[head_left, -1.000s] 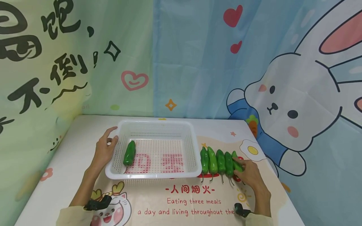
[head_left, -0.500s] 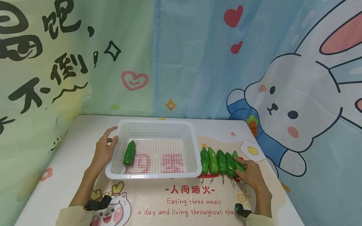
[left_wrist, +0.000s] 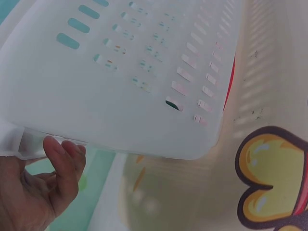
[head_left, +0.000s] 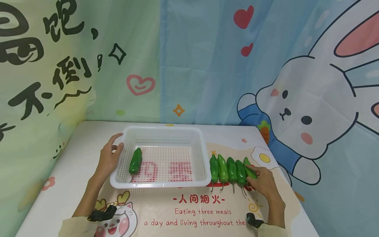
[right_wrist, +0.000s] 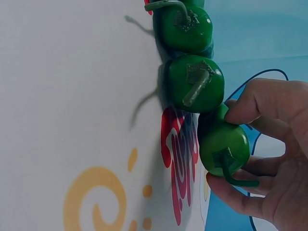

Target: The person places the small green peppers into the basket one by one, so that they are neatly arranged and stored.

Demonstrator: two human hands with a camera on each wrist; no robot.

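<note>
A white perforated plastic basket point(head_left: 165, 185) stands on the table, one green pepper point(head_left: 136, 161) lying inside at its left. My left hand point(head_left: 110, 156) holds the basket's left rim; in the left wrist view its fingertips point(left_wrist: 57, 147) are right at the rim's edge. To the right of the basket, several green peppers point(head_left: 232, 171) lie side by side in a row, stems toward me. At the row's right end my right hand point(head_left: 262, 181) pinches the last green pepper point(right_wrist: 224, 147) between thumb and fingers, as the right wrist view shows. That pepper is tilted and partly covered by the hand.
The white table point(head_left: 68, 171) bears a printed mat with red lettering point(head_left: 199, 198), a cat drawing and a fried egg drawing. A printed curtain point(head_left: 195, 75) with a rabbit hangs right behind the table. Dark wrist cameras sit at both sleeves.
My right hand has shifted slightly to the right, with the end pepper in its fingers. The neighbouring pepper has moved a little to the right as well. My left hand and the basket stay in place.
</note>
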